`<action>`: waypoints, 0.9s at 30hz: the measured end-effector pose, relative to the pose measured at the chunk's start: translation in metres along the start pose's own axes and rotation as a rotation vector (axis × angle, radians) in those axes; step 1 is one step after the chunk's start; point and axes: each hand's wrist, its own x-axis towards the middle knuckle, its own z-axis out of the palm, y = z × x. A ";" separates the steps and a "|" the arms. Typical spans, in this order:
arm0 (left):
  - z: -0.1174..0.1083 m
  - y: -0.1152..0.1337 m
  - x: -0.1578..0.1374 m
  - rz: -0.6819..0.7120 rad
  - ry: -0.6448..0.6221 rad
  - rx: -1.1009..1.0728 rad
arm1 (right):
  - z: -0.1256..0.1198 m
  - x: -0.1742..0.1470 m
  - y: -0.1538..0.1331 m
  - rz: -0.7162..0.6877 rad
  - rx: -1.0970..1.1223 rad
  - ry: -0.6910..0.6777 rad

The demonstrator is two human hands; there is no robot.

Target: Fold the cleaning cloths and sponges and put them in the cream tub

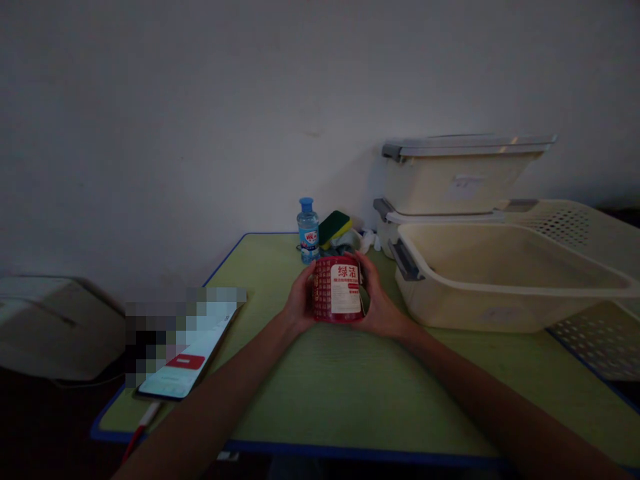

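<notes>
A red cylindrical pack (338, 289) with a white label and Chinese characters stands upright near the middle of the table. My left hand (301, 301) is closed around its left side. On the opposite side my right hand (376, 303) grips it, thumb and fingers curved along the edge. Whether its base rests on the tabletop I cannot tell. Just behind it are a clear blue-capped bottle (309, 233) with a blue label and a green and yellow sponge (335, 228).
The light green table (320, 393) has a blue edge. A phone (187, 357) with a lit screen and a red-tipped cable lies at left. Cream storage bins stand at right, an open one (480, 313) in front and a lidded one (460, 183) stacked behind. A perforated basket (600, 233) is beyond.
</notes>
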 end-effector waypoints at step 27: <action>0.005 -0.011 0.004 0.127 0.091 0.049 | -0.003 -0.003 -0.003 -0.013 -0.182 0.009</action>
